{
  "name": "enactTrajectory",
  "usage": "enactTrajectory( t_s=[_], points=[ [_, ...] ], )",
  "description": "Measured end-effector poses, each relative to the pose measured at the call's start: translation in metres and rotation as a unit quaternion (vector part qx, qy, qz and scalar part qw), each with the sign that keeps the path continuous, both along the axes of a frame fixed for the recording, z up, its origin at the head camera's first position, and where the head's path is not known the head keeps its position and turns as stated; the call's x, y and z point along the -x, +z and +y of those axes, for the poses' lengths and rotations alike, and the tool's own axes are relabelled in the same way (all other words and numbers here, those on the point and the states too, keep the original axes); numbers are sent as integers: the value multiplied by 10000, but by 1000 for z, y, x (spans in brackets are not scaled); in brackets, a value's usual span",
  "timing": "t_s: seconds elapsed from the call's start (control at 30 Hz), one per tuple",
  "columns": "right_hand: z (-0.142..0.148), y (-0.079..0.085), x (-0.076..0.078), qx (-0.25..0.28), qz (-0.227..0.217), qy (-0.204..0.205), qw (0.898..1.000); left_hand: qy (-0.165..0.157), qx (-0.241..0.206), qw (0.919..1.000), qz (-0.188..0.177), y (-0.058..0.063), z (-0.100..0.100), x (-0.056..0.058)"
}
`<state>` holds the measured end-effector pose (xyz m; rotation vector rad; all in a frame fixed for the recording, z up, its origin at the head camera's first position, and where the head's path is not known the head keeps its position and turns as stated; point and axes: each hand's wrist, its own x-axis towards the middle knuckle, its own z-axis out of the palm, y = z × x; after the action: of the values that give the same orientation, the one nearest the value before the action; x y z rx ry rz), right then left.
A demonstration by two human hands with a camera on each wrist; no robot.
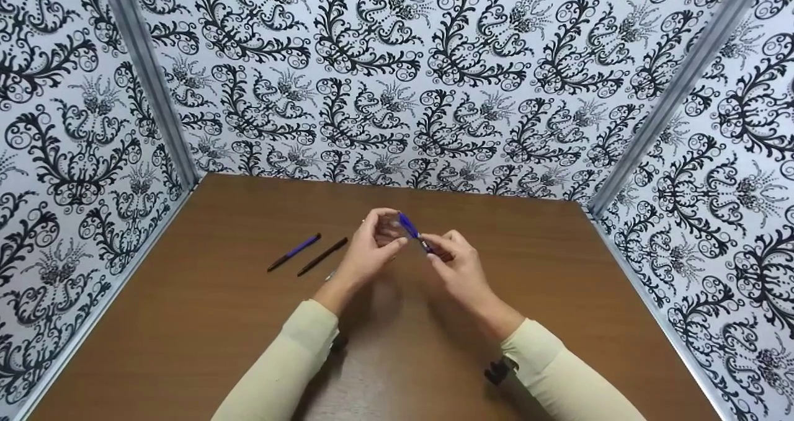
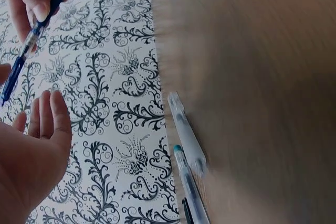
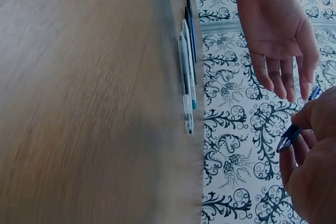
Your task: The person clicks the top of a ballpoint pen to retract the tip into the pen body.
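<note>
My right hand (image 1: 459, 269) pinches a blue pen (image 1: 408, 225) with clear parts between thumb and fingers, held up above the table and tilted. Close to the pen's upper end is my left hand (image 1: 369, 250), its fingers loosely bent and the palm turned toward the pen. In the right wrist view the left fingertips (image 3: 287, 90) hang right by the pen's end (image 3: 315, 93). The left wrist view shows the pen's clear middle (image 2: 32, 38) and my left palm bare.
Left of my hands, a blue-and-black pen (image 1: 294, 252) and a black pen (image 1: 322, 257) lie slanted on the brown table (image 1: 186, 322). A clear pen (image 3: 186, 82) and a pen with a teal end (image 3: 193, 103) lie beside them. Patterned walls (image 1: 372, 98) enclose the table.
</note>
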<state>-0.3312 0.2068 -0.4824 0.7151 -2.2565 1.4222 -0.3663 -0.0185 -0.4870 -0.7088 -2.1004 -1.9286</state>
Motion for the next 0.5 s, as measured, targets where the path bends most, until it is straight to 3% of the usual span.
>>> enactTrajectory(
  t_s=[0.23,0.5],
  points=[
    [9,-4,3,-147,-104,-62,9998,80,817,9966,4,2,-14,0],
    [19,-11,8,-355,-266,-124,9989,362,1867,9817,-90,4,-35,1]
  ],
)
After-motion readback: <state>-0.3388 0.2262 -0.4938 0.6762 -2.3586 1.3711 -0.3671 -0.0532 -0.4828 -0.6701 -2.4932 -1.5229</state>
